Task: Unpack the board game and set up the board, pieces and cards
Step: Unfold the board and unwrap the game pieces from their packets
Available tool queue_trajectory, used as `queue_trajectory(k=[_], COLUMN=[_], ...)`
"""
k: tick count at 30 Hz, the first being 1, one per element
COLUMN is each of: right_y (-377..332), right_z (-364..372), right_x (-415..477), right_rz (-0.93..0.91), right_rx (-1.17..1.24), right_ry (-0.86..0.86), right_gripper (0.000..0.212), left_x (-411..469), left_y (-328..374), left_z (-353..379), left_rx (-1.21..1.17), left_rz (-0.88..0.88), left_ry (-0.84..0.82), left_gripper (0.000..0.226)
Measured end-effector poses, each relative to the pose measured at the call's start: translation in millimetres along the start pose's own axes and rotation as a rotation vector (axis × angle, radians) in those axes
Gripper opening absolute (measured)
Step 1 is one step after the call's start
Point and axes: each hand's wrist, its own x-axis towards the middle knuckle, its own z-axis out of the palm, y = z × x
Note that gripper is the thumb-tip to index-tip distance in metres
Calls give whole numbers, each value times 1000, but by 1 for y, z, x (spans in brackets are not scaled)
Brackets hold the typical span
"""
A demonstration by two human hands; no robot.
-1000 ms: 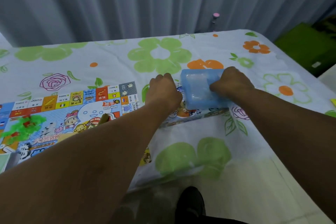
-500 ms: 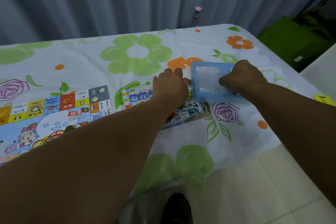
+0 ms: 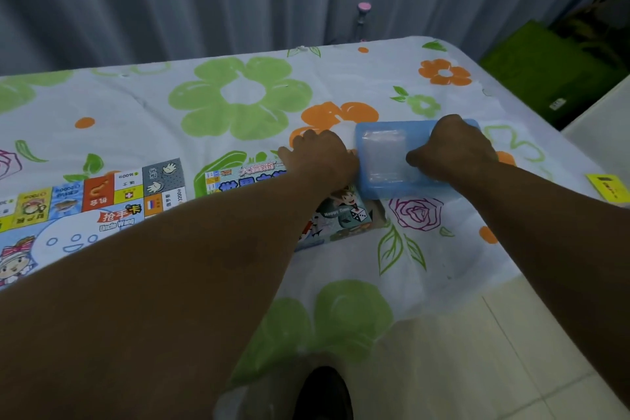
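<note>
A pale blue plastic tray (image 3: 381, 160) with a clear wrapped pack in it lies on the table, partly over the right end of the printed game box (image 3: 344, 215). My right hand (image 3: 450, 153) lies on the tray's right half with fingers curled down into it. My left hand (image 3: 320, 157) rests on the box beside the tray's left edge, fingers bent; what they hold is hidden. The colourful game board (image 3: 85, 211) lies unfolded flat at the left.
The table wears a white cloth with green and orange flowers (image 3: 238, 95). A grey curtain hangs behind it. A green object (image 3: 545, 61) stands at the far right, a yellow card (image 3: 610, 186) near the right edge. Tiled floor and a dark shoe (image 3: 324, 392) lie below.
The view has shifted to the right, so less of the board shows. The tray has slid right, from on top of the box to its right end. Both hands keep their places.
</note>
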Motion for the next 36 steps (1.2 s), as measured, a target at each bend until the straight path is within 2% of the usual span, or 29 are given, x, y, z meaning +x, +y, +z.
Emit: queue_trajectory(k=[9, 15, 21, 24, 36], right_y=[0, 0, 4, 4, -4], right_z=[3, -9, -27, -31, -24], right_x=[-7, -15, -26, -31, -32], right_rz=[-32, -73, -147, -157, -219], right_rx=[-10, -20, -103, -124, -140], right_ry=[-10, -38, -87, -127, -111], right_gripper=[47, 48, 36, 34, 44], left_x=[4, 1, -6, -11, -11], left_y=[-1, -2, 0, 1, -12], left_z=[-2, -10, -19, -23, -27], left_rx=[-87, -172, -183, -196, -326], left_rz=[48, 99, 90, 98, 56], left_ry=[138, 174, 197, 203, 188], left_gripper=[19, 26, 33, 29, 25])
